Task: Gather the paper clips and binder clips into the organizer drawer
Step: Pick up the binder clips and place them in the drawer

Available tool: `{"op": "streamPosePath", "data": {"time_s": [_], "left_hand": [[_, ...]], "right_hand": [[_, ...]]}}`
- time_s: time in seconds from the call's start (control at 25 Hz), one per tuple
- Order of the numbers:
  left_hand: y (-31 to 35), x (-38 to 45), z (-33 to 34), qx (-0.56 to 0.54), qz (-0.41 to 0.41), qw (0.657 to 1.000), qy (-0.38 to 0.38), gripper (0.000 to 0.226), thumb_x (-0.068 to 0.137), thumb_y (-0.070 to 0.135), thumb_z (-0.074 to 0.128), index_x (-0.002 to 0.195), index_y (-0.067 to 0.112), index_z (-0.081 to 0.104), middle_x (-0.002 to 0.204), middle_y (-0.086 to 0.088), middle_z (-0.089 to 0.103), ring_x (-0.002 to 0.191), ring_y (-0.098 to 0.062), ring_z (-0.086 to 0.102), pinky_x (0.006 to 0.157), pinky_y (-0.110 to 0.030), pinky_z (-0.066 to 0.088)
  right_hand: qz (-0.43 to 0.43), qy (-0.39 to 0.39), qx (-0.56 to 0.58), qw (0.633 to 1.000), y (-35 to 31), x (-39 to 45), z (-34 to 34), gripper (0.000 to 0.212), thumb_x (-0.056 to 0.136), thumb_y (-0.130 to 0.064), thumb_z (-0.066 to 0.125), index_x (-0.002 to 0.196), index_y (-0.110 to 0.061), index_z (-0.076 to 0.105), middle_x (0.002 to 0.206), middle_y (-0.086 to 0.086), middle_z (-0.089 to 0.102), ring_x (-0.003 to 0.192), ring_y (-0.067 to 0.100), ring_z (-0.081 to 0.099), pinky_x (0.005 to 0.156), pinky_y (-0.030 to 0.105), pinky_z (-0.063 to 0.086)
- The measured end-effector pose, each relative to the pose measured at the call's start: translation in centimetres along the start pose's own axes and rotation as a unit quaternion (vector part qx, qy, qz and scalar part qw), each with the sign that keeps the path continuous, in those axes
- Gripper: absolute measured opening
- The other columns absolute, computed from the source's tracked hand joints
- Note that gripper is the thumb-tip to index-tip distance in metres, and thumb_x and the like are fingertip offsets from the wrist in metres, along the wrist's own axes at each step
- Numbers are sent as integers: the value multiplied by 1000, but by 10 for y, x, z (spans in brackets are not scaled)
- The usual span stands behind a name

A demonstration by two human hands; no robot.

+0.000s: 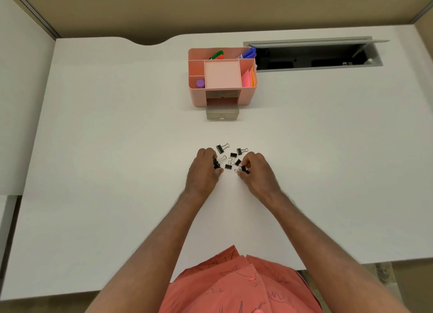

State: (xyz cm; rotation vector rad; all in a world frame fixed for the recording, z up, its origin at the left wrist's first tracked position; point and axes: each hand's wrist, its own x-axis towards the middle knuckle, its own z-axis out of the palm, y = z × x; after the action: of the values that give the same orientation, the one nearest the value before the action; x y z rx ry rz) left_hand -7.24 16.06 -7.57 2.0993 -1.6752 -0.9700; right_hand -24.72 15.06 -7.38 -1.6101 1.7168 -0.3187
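Note:
Several black binder clips (230,156) lie in a loose cluster on the white desk (117,148), in front of a pink organizer (199,97). Its grey drawer (222,113) is pulled out toward me and looks empty. My left hand (205,169) rests at the cluster's left edge, fingers closed on a binder clip (216,163). At the right edge, my right hand (256,169) pinches another binder clip (243,169). No paper clips are visible.
The organizer's top compartments hold markers (247,53), a purple cap (200,83) and pink sticky notes (247,78). An open cable hatch (314,54) is recessed in the desk behind and right of it. Partition walls border the desk at the back and left.

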Motion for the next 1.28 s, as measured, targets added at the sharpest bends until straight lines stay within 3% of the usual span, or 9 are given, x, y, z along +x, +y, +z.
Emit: {"op": "streamPosePath", "data": {"time_s": [0.12, 0.28, 0.44, 0.56, 0.68, 0.8, 0.92, 1.04, 1.28], "left_hand": [[-1, -1, 0, 20, 24, 999, 7, 24, 88, 6, 64, 97, 18, 46, 99, -1, 54, 83, -27, 52, 70, -40, 47], [-3, 0, -2, -7, 18, 1000, 4, 22, 89, 4, 63, 94, 20, 49, 94, 2, 58, 82, -23, 54, 69, -37, 46], [-8, 3, -7, -148, -78, 986, 2, 18, 85, 20, 77, 93, 26, 62, 91, 8, 66, 78, -14, 61, 66, -28, 47], [-2, 8, -15, -194, -73, 977, 42, 18, 80, 25, 83, 88, 27, 67, 82, 12, 66, 68, -5, 59, 61, -22, 43], [13, 23, -33, -248, -60, 964, 79, 19, 77, 22, 86, 86, 24, 70, 80, 10, 67, 66, -12, 61, 64, -32, 53], [25, 42, -49, -282, -66, 952, 98, 18, 78, 16, 85, 85, 22, 69, 81, 7, 67, 62, -14, 62, 52, -32, 56], [30, 58, -61, -294, -59, 947, 112, 18, 81, 9, 81, 87, 19, 68, 82, 3, 66, 68, -15, 65, 49, -19, 54], [32, 76, -71, -275, -44, 953, 121, 14, 83, 10, 79, 91, 16, 69, 84, 4, 67, 75, -14, 66, 59, -27, 61], [35, 107, -76, -147, 25, 980, 134, 13, 87, 20, 77, 96, 23, 68, 90, 14, 68, 82, -6, 64, 72, -27, 52]], "right_hand": [[-29, -4, -40, 999, -2, -1, 2, 16, 84, -4, 62, 91, -16, 55, 92, -1, 57, 89, 25, 54, 70, 38, 49], [-44, -8, -86, 995, -3, -2, 5, 14, 83, -6, 56, 90, -18, 57, 91, -4, 56, 92, 23, 51, 66, 33, 44], [14, -8, 36, 999, -1, 2, -2, 15, 79, -5, 61, 83, -20, 61, 81, -6, 61, 74, 14, 55, 60, 24, 44], [51, 4, 101, 994, -13, 16, -16, 14, 81, -8, 69, 82, -22, 68, 73, -9, 66, 61, 2, 56, 53, 10, 42], [15, 42, 132, 990, -41, 46, -35, 14, 85, -10, 71, 85, -23, 72, 79, -9, 74, 65, -4, 63, 61, 13, 51], [-62, 90, 97, 989, -75, 83, -52, 17, 90, -10, 66, 93, -25, 74, 84, -14, 73, 76, -6, 65, 70, 9, 51], [-133, 98, -21, 986, -96, 113, -52, 21, 94, -6, 58, 105, -17, 73, 103, -3, 72, 94, 11, 66, 82, 25, 55], [-158, 63, -133, 976, -97, 129, -42, 28, 95, 0, 48, 108, -13, 69, 112, 5, 67, 100, 23, 62, 84, 40, 54], [-172, 40, -172, 969, -88, 139, -36, 28, 96, -2, 50, 113, -15, 68, 113, 7, 67, 99, 27, 62, 81, 44, 55]]}}
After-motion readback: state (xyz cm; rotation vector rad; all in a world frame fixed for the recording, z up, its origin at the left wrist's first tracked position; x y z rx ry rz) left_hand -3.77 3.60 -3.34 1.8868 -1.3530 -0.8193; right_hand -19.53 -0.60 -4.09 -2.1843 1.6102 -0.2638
